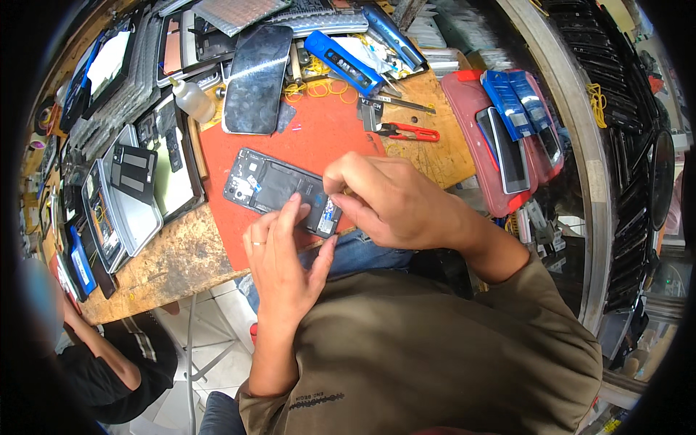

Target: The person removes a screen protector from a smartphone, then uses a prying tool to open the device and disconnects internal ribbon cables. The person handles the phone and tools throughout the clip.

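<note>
An opened smartphone lies at a slant on the orange-red work mat, its back cover off and its dark inner parts showing. My left hand steadies it from the near side, fingertips on the inside and the thumb at the lower right corner. Over the phone's right end, my right hand is closed with thumb and forefinger pinched together. Whatever is between those fingertips, if anything, is too small to make out. Part of the phone's right end is hidden by the right hand.
Beyond the phone on the mat lies a large dark screen. A red-handled cutter, blue tool and clear bottle stand around it. Phones and blue packets rest on a red tray. Another person's arm is at lower left.
</note>
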A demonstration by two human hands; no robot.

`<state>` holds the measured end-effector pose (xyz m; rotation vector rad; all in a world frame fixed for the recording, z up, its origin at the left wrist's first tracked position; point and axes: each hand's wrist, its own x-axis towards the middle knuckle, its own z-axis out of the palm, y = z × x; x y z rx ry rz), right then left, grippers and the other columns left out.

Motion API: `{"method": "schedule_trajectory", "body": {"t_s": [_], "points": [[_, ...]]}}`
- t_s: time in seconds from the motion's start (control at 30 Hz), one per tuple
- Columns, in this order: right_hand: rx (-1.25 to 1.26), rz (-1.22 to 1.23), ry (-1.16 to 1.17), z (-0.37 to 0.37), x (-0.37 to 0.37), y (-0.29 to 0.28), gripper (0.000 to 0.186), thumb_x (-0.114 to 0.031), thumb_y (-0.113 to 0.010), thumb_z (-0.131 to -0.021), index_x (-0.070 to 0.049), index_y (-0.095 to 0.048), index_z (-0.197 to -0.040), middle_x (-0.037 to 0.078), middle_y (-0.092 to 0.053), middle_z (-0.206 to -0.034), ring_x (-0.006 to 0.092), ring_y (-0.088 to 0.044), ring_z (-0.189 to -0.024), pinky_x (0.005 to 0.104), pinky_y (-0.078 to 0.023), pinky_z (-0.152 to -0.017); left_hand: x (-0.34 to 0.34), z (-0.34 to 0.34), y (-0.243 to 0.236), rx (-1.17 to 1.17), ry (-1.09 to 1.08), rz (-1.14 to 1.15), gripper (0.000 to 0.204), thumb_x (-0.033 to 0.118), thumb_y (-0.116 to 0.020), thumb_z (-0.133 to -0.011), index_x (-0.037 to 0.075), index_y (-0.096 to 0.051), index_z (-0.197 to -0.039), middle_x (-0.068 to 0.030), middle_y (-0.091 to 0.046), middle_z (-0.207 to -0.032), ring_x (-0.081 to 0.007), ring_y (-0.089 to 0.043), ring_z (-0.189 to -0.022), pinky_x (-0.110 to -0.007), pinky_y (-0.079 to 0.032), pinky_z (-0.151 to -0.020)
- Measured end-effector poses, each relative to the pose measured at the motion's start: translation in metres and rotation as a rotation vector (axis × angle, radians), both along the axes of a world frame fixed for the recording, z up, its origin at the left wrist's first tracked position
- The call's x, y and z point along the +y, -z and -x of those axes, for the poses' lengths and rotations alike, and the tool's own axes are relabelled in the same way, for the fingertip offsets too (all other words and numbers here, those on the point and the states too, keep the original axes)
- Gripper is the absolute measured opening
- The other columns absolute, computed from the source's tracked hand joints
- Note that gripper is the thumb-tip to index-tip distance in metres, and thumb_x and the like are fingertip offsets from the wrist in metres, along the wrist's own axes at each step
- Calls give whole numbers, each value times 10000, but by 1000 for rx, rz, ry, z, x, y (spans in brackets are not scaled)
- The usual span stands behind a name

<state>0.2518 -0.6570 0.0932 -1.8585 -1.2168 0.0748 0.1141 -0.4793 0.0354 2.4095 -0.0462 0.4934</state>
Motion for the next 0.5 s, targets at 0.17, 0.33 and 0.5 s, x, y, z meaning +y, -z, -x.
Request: {"method": "schedule_trajectory", "body": {"t_s": [0.17,0.33,0.5], "points": [[-89,42,-67,-3,2,-4,199,-12,-735,-932,-12,-581,-1059,142,-640,-896,363,-694,-811,442,-544,-695,-2,-3,2,-55,-10,-12,855,148,-916,-766,21,-524,-1515,-95,-725,-1212,-303,-615,-1106,-461,-434,-1004],[-282,293,-41,4,2,-15,227,-65,-755,-888,-41,-596,-1049,119,-604,-930,315,-646,-838,433,-498,-719,0,1,0,-36,-8,-10,807,123,-886,-789,18,-534,-1507,-117,-705,-1258,-313,-612,-1108,-467,-427,-1005],[-193,196,-233,-1,5,-21,266,-90,-740,-815,-50,-589,-1031,103,-596,-998,308,-593,-906,428,-445,-784,-4,-16,-11,-74,28,85,709,43,-793,-831,16,-548,-1496,-166,-675,-1266,-341,-613,-1110,-474,-423,-1005]]}}
